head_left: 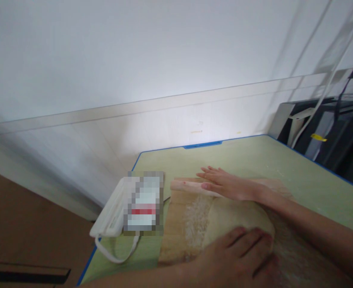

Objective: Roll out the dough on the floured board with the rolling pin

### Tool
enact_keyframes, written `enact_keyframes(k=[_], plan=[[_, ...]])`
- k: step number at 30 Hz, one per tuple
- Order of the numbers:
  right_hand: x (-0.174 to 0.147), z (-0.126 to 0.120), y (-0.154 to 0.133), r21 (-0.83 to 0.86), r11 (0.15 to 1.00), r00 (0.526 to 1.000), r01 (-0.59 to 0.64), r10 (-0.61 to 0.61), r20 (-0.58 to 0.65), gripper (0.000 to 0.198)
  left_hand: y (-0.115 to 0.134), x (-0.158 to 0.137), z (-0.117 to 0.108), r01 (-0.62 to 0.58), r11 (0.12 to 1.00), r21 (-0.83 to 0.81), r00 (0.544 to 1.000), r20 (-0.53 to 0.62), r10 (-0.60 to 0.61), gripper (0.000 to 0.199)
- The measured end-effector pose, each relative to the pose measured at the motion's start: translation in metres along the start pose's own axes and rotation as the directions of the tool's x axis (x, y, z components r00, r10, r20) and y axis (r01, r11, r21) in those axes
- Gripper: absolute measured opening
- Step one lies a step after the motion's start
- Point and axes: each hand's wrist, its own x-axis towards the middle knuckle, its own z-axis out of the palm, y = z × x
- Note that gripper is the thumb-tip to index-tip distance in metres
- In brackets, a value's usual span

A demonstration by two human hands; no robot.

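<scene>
A flat sheet of pale dough (236,218) lies on a wooden board (173,236), with white flour scattered to its left. My left hand (242,252) comes in from the bottom edge and rests palm down on the near part of the dough, fingers a little bent and apart. Along the board's far edge lies a pale wooden rolling pin (186,186). Across it my right hand (224,184) is laid flat, fingers stretched out to the left and not wrapped round it. The pin's right part is hidden behind my right hand and forearm.
The board stands on a light green table (164,162) with a blue edge, against a white wall (164,60). Left of the board are a white case (112,212) with a strap and a pixelated flat item (143,202). Dark panels (338,132) and cables stand at right.
</scene>
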Motion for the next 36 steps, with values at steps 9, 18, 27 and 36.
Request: enact_keyframes(k=[9, 18, 27, 36], plan=[[-0.014, 0.002, -0.015, -0.064, 0.984, 0.986, 0.165, -0.167, -0.023, 0.061, 0.0, 0.003, 0.001, 0.005, 1.0, 0.002, 0.999, -0.05, -0.005, 0.027], [-0.01, 0.004, -0.019, -0.082, 0.985, 0.987, 0.152, -0.156, -0.048, 0.056, 0.001, 0.0, 0.008, 0.012, 0.996, 0.083, 0.995, -0.1, -0.003, 0.027], [-0.004, -0.001, -0.012, 0.008, 0.995, 0.995, 0.1, -0.101, 0.024, 0.057, 0.0, 0.002, 0.001, 0.012, 0.995, 0.095, 0.998, -0.066, -0.006, 0.027], [-0.006, 0.0, -0.017, -0.032, 0.988, 0.989, 0.148, -0.148, 0.027, 0.061, -0.001, 0.001, 0.005, 0.002, 0.994, 0.113, 0.998, -0.068, 0.005, 0.027]])
